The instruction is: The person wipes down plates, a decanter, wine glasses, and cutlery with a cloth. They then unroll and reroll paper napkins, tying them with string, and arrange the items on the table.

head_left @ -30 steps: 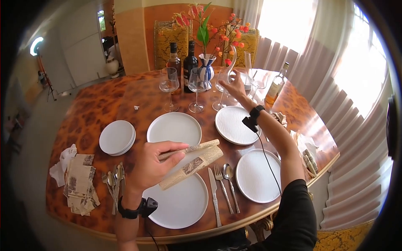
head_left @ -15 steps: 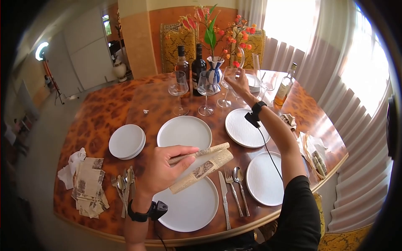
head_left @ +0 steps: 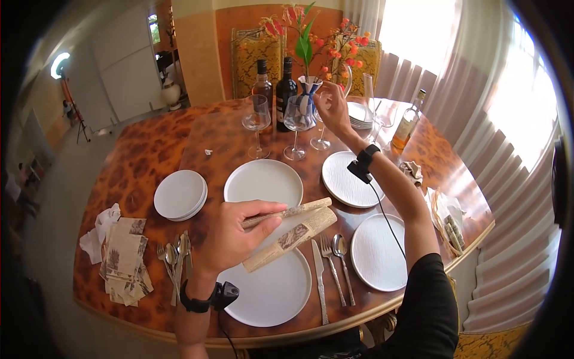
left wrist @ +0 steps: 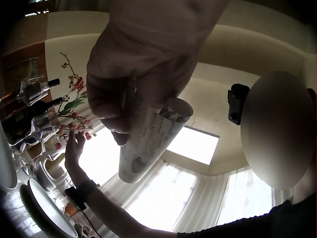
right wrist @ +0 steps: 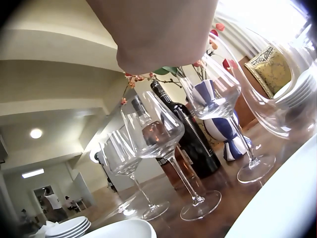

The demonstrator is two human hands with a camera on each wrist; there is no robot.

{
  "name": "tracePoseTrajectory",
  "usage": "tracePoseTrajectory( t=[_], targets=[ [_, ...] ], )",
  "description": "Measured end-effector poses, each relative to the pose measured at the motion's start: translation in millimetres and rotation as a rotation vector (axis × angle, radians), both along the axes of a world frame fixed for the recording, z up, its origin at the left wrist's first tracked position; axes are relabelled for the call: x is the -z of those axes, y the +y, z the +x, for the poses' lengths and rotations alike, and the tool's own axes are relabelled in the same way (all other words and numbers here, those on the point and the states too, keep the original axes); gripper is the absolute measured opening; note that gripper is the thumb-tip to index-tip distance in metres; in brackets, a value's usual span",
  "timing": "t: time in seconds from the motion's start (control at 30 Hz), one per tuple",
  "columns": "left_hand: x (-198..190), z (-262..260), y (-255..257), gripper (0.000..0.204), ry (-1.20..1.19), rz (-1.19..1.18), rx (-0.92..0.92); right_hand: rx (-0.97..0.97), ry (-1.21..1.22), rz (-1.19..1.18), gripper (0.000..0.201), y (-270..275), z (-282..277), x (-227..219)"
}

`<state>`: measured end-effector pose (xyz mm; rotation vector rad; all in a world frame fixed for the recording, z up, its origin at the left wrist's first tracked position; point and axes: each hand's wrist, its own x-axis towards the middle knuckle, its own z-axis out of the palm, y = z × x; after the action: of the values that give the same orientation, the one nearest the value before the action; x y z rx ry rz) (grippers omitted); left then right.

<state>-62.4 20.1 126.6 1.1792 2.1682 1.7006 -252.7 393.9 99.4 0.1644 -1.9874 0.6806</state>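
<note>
In the head view my left hand [head_left: 234, 236] holds a rolled patterned paper [head_left: 290, 239] between thumb and fingers, above a white plate [head_left: 266, 293]. The left wrist view shows that roll [left wrist: 151, 144] as a cone shape, pinched by the left hand [left wrist: 143, 64]. My right hand [head_left: 332, 107] is raised beside the blue-and-white vase [head_left: 308, 90], over a wine glass [head_left: 320, 143] whose bowl it partly hides. This glass [right wrist: 218, 104] stands upright on the table in the right wrist view, below the right hand [right wrist: 158, 37]; the fingertips are out of sight there.
Two more wine glasses [head_left: 296, 122] stand left of the right hand, before two dark-necked bottles [head_left: 286, 96]. A clear decanter [head_left: 368, 99], stacked plates [head_left: 360, 113] and another bottle [head_left: 406, 125] are at the right. Cutlery [head_left: 173, 260] and patterned papers [head_left: 125, 257] lie at the left.
My right hand has moved left, closer to the vase, with its fingers raised. The left hand keeps its hold on the rolled paper, and the head view has shifted slightly.
</note>
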Motion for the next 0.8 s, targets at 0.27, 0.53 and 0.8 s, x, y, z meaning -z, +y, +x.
tracePoseTrajectory(
  t=[0.27,0.53,0.8],
  targets=[
    [-7.3,7.6,-5.5,0.023,0.032,0.041,0.003,-0.031,-0.442,-0.096,0.096,-31.9,-32.7,18.9],
    [-11.2,8.3,-12.6,0.023,0.036,0.084,0.019,0.025,-0.337,-0.102,0.092,-27.3,-55.0,20.9],
    [-16.4,11.8,-13.2,0.022,0.007,0.075,0.034,0.047,-0.336,-0.064,0.095,-30.1,-69.4,23.7]
  ],
)
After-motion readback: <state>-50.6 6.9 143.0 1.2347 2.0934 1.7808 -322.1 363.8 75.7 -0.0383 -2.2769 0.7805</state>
